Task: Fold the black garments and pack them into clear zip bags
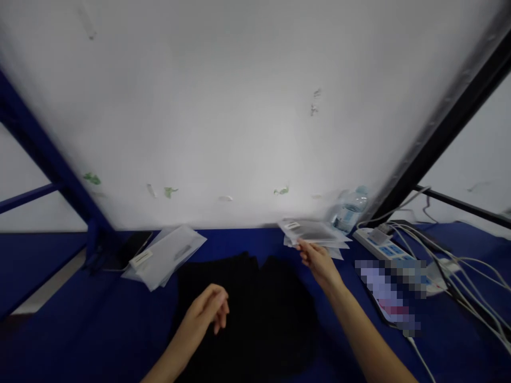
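Note:
A black cloth [255,308] lies folded on the blue table [99,330] in front of me. My left hand [209,311] hovers over its left part, fingers loosely curled and holding nothing. My right hand [317,260] reaches forward to a stack of clear plastic bags [313,234] at the back right, and its fingertips touch the stack's near edge. Whether the fingers pinch a bag is unclear.
A second pile of clear bags [165,255] lies at the back left beside a dark phone [133,247]. A water bottle [349,210], a white power strip [381,246] and several white cables [459,276] sit at the right. A white wall panel [239,106] rises behind.

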